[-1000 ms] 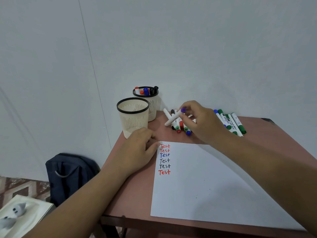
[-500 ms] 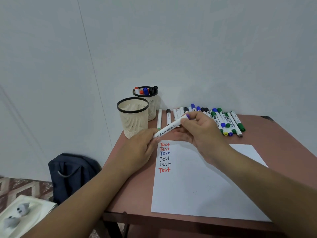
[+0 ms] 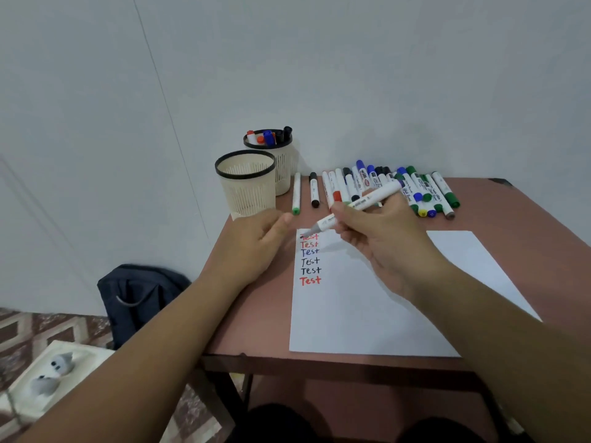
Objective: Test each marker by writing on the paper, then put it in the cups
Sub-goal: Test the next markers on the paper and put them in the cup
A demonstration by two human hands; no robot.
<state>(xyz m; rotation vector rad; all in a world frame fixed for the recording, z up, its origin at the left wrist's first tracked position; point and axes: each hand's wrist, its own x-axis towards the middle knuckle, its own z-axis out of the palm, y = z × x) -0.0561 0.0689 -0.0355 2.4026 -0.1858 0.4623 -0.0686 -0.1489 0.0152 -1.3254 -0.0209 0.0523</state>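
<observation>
Right hand (image 3: 380, 238) is wrapped round a white-barrelled marker (image 3: 358, 204), fingers curled on the mid-barrel, uncapped tip angled down-left and just at the far-left corner of the white paper sheet (image 3: 367, 314). Tip sits right over the topmost red "Test" in the column of six; can't tell if it's touching paper yet. Can't see where its cap went.

Left hand (image 3: 252, 247) lies relaxed on the reddish-brown table (image 3: 256, 330), holding nothing, just left of the paper's far-left corner, thumb pointing toward the tip. It isn't on the sheet.

Far side: row of loose capped markers (image 3: 383, 187), still untested by my read. Near cream slatted cup with black rim (image 3: 246, 183) looks empty; the far cup of the same kind (image 3: 278, 155) behind it holds several markers.

Step as I read it: about to write the test mark.

Risks:
- Tip is over existing writing. New stroke lands on old red "Test", so I can't judge whether this marker works. Blank space is below the column or to the right.
- Paper unpinned. Drag from the stroke could slide or rotate it.
- Left thumb is near the tip, so ink on skin is likely.
- Near cup is light and sits just beyond my left hand; a careless reach could tip it off the table's left edge.
</observation>
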